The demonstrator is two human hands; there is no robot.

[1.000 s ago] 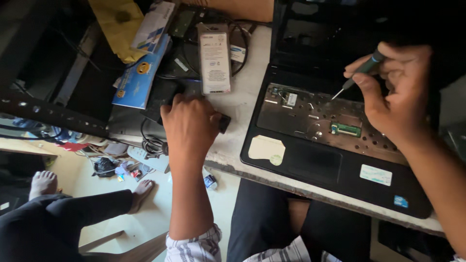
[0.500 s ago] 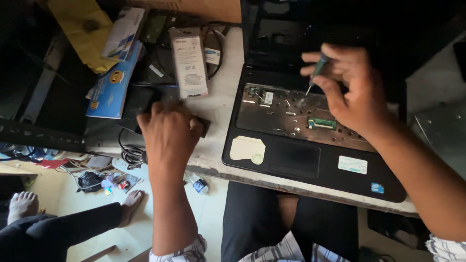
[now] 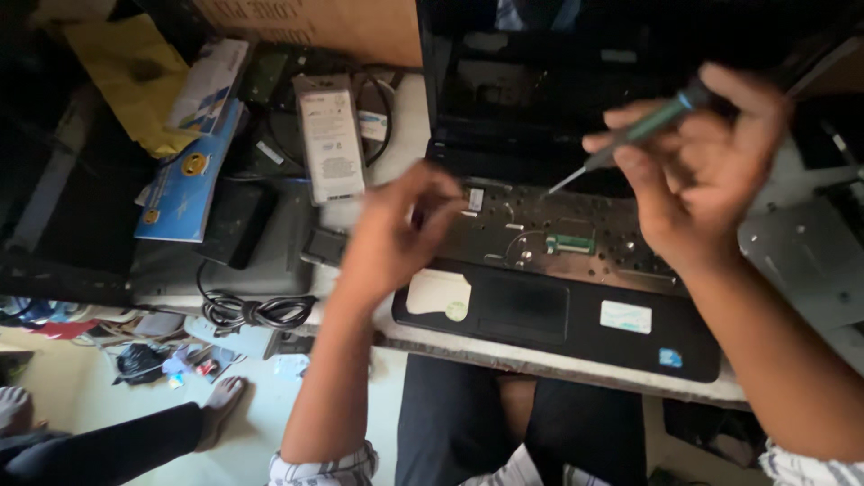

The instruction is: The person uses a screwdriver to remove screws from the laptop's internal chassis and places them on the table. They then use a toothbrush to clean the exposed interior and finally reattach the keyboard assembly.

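Two hands over laptop [image 3: 576,310] (keyboard off): right hand [image 3: 711,171] grips screwdriver [image 3: 630,137].

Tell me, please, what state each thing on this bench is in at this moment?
Laptop: lid open, keyboard removed, metal tray beneath exposed.
Screwdriver: held in the right hand, tip raised above the laptop.
Left hand: blurred, fingers at the tray's left edge; whether it grips anything cannot be told.
Power adapter: lying flat on the table.
Black cable: coiled at the table edge.
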